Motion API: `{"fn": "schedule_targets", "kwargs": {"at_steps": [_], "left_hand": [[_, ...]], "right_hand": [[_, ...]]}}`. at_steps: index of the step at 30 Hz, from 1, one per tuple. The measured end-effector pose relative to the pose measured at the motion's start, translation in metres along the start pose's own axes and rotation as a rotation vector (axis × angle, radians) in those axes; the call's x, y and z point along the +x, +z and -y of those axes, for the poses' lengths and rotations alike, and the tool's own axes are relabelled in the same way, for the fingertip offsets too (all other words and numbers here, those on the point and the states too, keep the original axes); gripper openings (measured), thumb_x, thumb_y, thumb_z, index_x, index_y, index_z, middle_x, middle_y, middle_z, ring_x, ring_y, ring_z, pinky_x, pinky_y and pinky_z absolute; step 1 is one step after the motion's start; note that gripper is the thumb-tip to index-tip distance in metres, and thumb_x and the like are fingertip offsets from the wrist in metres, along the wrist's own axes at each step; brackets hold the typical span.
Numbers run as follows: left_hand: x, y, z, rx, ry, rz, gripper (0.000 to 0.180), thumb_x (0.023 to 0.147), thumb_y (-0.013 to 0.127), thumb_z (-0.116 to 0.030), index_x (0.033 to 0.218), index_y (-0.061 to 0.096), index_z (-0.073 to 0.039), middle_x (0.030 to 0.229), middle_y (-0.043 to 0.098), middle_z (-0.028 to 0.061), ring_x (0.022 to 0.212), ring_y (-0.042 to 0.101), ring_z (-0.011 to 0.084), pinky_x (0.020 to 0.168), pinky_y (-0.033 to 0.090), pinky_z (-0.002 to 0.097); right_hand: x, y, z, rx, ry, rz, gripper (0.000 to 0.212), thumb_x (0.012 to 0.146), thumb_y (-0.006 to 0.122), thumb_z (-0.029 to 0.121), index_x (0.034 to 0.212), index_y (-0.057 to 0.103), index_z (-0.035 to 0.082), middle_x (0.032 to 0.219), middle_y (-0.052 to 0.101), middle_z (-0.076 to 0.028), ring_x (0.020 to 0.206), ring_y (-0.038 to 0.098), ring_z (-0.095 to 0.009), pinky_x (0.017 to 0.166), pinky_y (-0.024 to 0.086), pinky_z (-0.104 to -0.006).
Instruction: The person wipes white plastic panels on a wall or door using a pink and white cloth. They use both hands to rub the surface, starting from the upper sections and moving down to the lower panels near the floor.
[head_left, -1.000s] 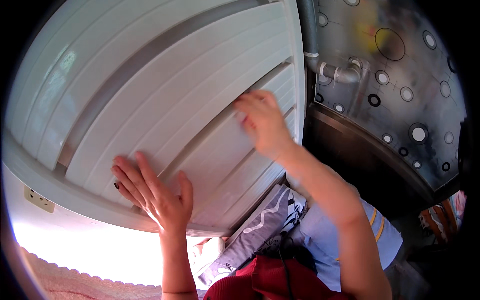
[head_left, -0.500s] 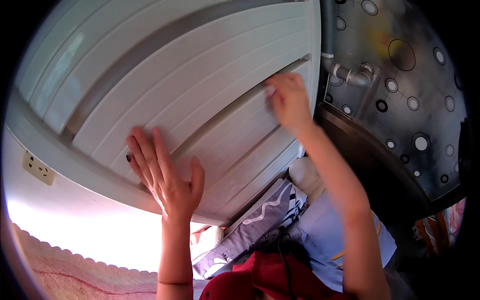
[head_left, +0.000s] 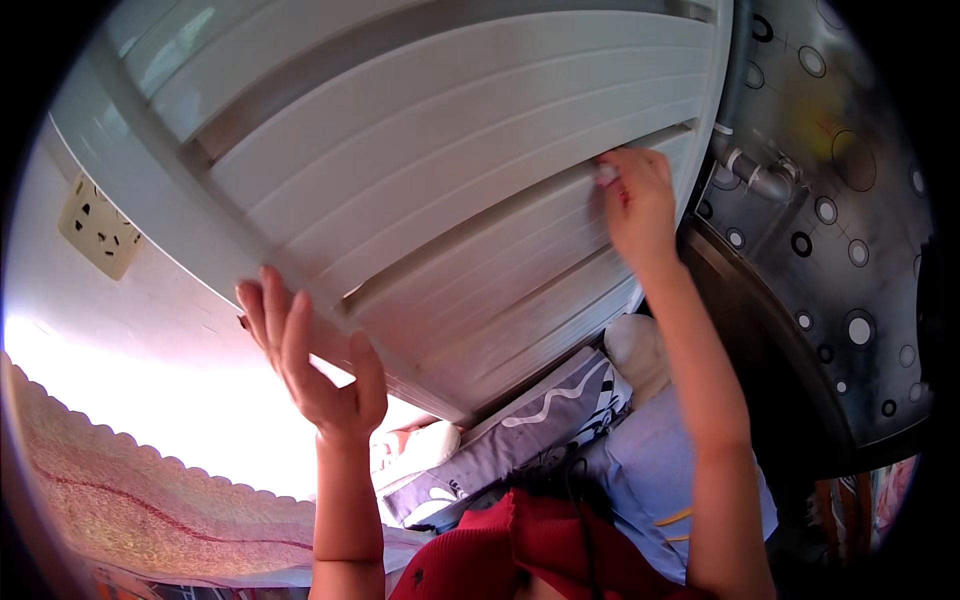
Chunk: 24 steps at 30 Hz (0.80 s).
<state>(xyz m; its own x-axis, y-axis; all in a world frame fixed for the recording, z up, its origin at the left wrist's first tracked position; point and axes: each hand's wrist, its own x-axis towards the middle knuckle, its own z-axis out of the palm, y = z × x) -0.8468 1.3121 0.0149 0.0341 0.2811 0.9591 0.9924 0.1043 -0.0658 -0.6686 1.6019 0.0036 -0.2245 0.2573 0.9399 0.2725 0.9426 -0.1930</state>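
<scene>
A large white panel (head_left: 470, 130) with grooved boards and dark gaps between them fills the upper middle of the head view. My left hand (head_left: 320, 370) is at its lower left edge, fingers stretched and apart, holding nothing; I cannot tell whether the fingertips touch it. My right hand (head_left: 640, 205) is at the panel's right part, beside a long gap between two boards. Its fingers are curled together, with a small pale patch showing at the fingertips. What they hold, if anything, I cannot make out.
A wall socket (head_left: 100, 228) is left of the panel. A scalloped pink cloth (head_left: 150, 500) hangs at lower left. Below the panel lie a grey patterned cushion (head_left: 530, 420) and blue fabric (head_left: 650, 480). Grey pipes (head_left: 765, 180) run along the circle-patterned wall (head_left: 830, 280) on the right.
The view has shifted, so the panel appears farther right. My left hand has gone from the panel's face to its lower left edge. My right hand stays by the same gap, fingers still curled.
</scene>
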Motion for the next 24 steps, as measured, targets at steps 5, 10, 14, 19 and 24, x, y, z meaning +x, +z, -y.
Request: {"fn": "schedule_targets", "kwargs": {"at_steps": [5,10,14,19,24], "left_hand": [[-0.012,0.013,0.007,0.117,-0.008,-0.094,0.049,0.083,0.054,-0.008,0.131,0.045,0.000,0.141,0.043,0.0314,0.140,0.027,0.0458,0.117,0.009,0.0516],[-0.011,0.019,0.006,0.098,-0.015,-0.140,0.042,0.085,0.051,-0.007,0.126,0.049,0.000,0.138,0.046,0.0314,0.138,0.032,0.0455,0.117,0.011,0.0504],[-0.016,0.019,0.012,0.125,0.010,-0.110,0.042,0.086,0.043,-0.003,0.128,0.046,0.004,0.143,0.041,0.0300,0.141,0.027,0.0427,0.117,0.010,0.0511],[-0.013,0.023,0.014,0.034,0.035,-0.250,0.037,0.084,0.040,0.004,0.119,0.050,0.003,0.126,0.057,0.0312,0.133,0.041,0.0442,0.117,0.013,0.0474],[-0.018,0.026,0.015,0.005,-0.006,-0.289,0.032,0.087,0.039,-0.001,0.119,0.047,0.001,0.125,0.057,0.0316,0.131,0.044,0.0441,0.116,0.016,0.0475]], "right_hand": [[-0.019,0.031,0.097,0.205,-0.091,0.054,0.026,0.069,0.061,-0.001,0.095,0.062,0.002,0.103,0.063,-0.015,0.100,0.054,-0.037,0.089,0.045,-0.0457],[-0.036,0.050,0.177,0.414,-0.131,0.061,0.023,0.069,0.063,0.003,0.092,0.061,0.001,0.106,0.062,-0.017,0.102,0.055,-0.036,0.090,0.045,-0.0459],[-0.033,0.047,0.177,0.510,-0.163,0.104,0.024,0.070,0.062,0.002,0.094,0.061,0.001,0.105,0.063,-0.016,0.101,0.057,-0.036,0.090,0.046,-0.0454],[-0.017,0.028,0.116,0.252,-0.013,0.087,0.028,0.069,0.057,-0.003,0.096,0.059,0.000,0.095,0.063,-0.016,0.098,0.056,-0.038,0.088,0.044,-0.0482],[-0.027,0.051,0.163,0.188,-0.164,0.095,0.026,0.071,0.063,0.006,0.096,0.059,0.001,0.095,0.060,-0.015,0.096,0.056,-0.037,0.086,0.046,-0.0453]]}}
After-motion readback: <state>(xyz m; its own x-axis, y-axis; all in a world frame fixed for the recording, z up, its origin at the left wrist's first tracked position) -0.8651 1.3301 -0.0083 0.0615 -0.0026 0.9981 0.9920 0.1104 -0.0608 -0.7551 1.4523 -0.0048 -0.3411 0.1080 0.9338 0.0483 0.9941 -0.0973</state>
